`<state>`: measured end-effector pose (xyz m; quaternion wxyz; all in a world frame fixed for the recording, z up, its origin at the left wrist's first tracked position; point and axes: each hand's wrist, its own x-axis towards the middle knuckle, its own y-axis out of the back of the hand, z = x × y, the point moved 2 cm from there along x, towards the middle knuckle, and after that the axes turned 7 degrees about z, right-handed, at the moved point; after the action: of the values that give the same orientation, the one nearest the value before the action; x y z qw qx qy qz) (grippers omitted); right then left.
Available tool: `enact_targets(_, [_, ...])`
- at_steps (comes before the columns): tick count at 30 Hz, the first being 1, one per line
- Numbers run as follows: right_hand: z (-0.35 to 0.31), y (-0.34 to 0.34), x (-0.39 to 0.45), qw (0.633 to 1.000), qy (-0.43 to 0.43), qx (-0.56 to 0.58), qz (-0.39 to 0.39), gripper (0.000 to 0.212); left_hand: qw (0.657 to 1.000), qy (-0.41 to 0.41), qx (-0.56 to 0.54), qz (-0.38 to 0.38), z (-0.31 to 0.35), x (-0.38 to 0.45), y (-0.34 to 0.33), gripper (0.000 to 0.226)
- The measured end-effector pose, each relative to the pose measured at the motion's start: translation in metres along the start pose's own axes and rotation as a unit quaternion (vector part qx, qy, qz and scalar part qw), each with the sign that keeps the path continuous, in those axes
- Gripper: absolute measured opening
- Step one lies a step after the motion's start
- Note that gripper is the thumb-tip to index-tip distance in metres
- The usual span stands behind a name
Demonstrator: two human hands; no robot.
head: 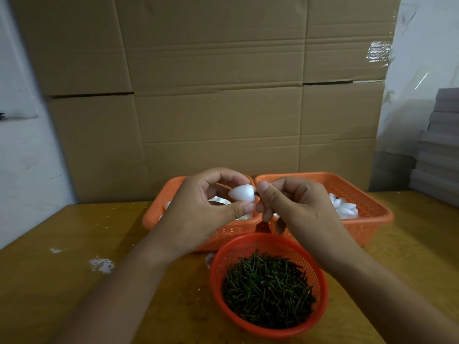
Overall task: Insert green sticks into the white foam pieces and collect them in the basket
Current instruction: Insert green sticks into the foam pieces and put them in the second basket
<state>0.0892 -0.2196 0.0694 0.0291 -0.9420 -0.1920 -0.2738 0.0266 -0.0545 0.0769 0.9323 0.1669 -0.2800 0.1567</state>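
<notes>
My left hand (198,212) pinches a white cone-shaped foam piece (241,192) between thumb and fingers, held above the two baskets. My right hand (295,207) pinches a green stick (256,194) whose tip meets the wide end of the foam piece; most of the stick is hidden by my fingers. A round red basket (250,242) close to me is full of green sticks (268,291). Behind it stand a left orange basket (161,202) and a right orange basket (367,207), both holding white foam pieces (345,207).
The baskets sit on a wooden table (74,281) with white foam crumbs (101,265) at the left. A wall of cardboard boxes (213,95) rises behind the table. Grey stacked sheets (439,150) stand at the far right.
</notes>
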Motion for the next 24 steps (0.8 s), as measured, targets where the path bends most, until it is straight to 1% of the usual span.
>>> enact_targets(4, [0.001, 0.004, 0.003, 0.999, -0.016, -0.031, -0.027, 0.014, 1.000, 0.001, 0.004, 0.019, 0.000, 0.000, 0.003, 0.033])
enact_targets(8, [0.004, 0.003, 0.002, 0.997, -0.026, -0.059, -0.045, 0.010, 1.000, 0.000, -0.017, 0.024, -0.001, 0.001, 0.002, 0.045])
enact_targets(10, [0.007, 0.001, 0.001, 0.997, -0.043, -0.049, -0.051, 0.009, 0.999, 0.004, -0.042, 0.020, -0.002, 0.001, 0.001, 0.053])
enact_targets(12, [0.009, -0.001, 0.000, 0.997, -0.056, -0.032, -0.042, 0.008, 0.998, 0.012, -0.063, 0.016, -0.002, 0.001, 0.000, 0.056])
enact_targets(17, [0.011, -0.004, -0.001, 0.998, -0.052, -0.027, -0.011, 0.009, 0.996, 0.040, -0.077, 0.027, -0.002, 0.002, 0.001, 0.045])
enact_targets(22, [0.011, -0.006, -0.003, 0.998, -0.043, -0.040, -0.013, 0.012, 0.996, 0.055, -0.076, 0.012, -0.001, 0.000, -0.002, 0.027])
enact_targets(24, [0.011, -0.007, -0.004, 0.998, -0.040, -0.051, -0.017, 0.016, 0.994, 0.064, -0.090, 0.005, -0.002, -0.001, -0.002, 0.025])
